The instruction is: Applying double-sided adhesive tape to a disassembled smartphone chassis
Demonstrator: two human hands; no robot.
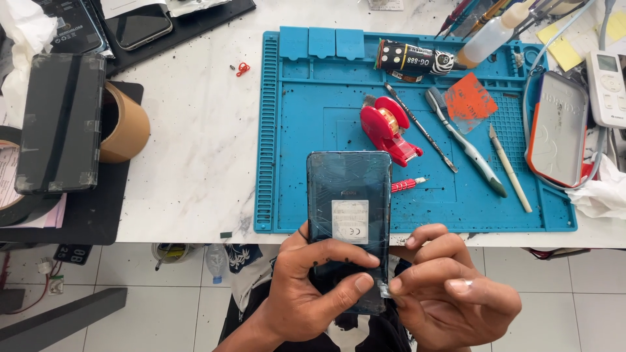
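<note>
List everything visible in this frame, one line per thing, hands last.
phone: 1, dark blue back with white sticker, held over mat edge
mat: 1, blue, on white table
tape dispenser: 1, red, mid mat
toothbrush: 1, white-green, right of dispenser
bottle: 1, clear, mat top
scraper: 1, orange, mat right
tape roll: 1, brown, table left
left hand: grips phone bottom
right hand: pinches phone's lower right corner
</note>
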